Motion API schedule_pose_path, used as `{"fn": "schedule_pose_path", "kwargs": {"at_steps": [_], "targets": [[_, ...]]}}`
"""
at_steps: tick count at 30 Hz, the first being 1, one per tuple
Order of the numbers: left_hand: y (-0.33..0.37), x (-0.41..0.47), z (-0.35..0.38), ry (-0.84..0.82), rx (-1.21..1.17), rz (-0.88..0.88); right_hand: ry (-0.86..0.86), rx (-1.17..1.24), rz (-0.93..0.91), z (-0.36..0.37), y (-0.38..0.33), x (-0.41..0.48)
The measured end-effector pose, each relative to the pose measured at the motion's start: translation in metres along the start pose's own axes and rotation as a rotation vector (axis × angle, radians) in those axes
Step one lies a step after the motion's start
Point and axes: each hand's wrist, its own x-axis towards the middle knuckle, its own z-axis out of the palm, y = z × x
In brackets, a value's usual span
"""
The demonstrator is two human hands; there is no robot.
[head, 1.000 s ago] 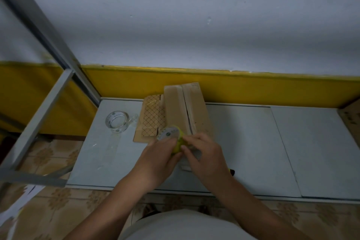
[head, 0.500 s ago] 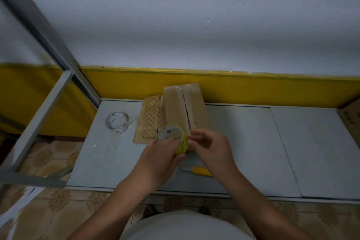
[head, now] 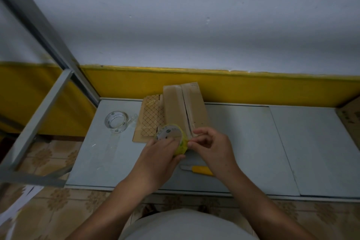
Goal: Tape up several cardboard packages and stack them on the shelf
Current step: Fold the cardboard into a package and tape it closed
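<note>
wall [head: 175, 25]: white over yellow band | floor [head: 64, 212]: patterned tiles (dim light)

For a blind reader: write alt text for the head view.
The left hand grips a yellow tape roll while the right hand pinches at its edge, at the near end of a cardboard box on a shelf. A clear tape roll and yellow knife lie nearby.
</note>
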Motion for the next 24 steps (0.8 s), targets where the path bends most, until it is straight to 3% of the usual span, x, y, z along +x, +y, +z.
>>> {"fn": "schedule_pose_path", "kwargs": {"at_steps": [17, 21, 24], "targets": [[-0.001, -0.001, 0.007, -0.003, 0.057, 0.061, -0.131, -0.037, 0.012, 0.014, 0.009, -0.003], [-0.001, -0.002, 0.003, 0.077, -0.045, 0.037, -0.022, -0.009, 0.004, 0.012, 0.005, -0.003], [0.0, -0.001, -0.001, 0.147, -0.073, 0.014, 0.007, -0.127, -0.091, 0.008, 0.002, -0.003]]}}
